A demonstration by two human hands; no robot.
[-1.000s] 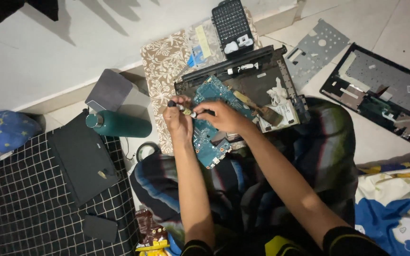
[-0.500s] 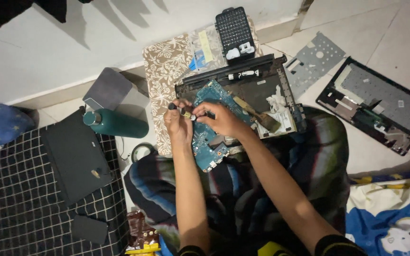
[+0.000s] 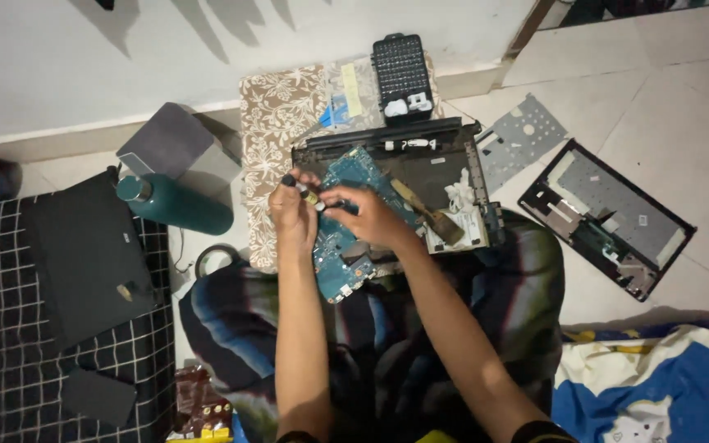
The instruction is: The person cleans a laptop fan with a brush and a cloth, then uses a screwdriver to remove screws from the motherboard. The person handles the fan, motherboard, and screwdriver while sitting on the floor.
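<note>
In the head view, the left hand [image 3: 293, 215] and the right hand [image 3: 368, 216] meet over a blue circuit board [image 3: 340, 246]. Between them is a small screwdriver [image 3: 303, 190] with a black cap and a yellowish band. The left fingers are closed around its handle, with the cap above the knuckles. The right fingertips pinch the other end of the tool, just beside the left thumb. The tip itself is hidden under the fingers, so I cannot tell if it touches the board.

The board lies tilted, partly on the open laptop base [image 3: 420, 176] and partly over the person's lap. Both hands are above its upper part; its lower corner shows free below the wrists.

Behind the base stands a black bit case [image 3: 401, 75] on a flowered cloth [image 3: 276, 123]. To the left lies a green bottle [image 3: 176, 205] on its side, near a black laptop [image 3: 84, 254]. To the right, on the tiles, are a grey metal plate [image 3: 523, 135] and a keyboard frame [image 3: 605, 217], well apart from the hands.
</note>
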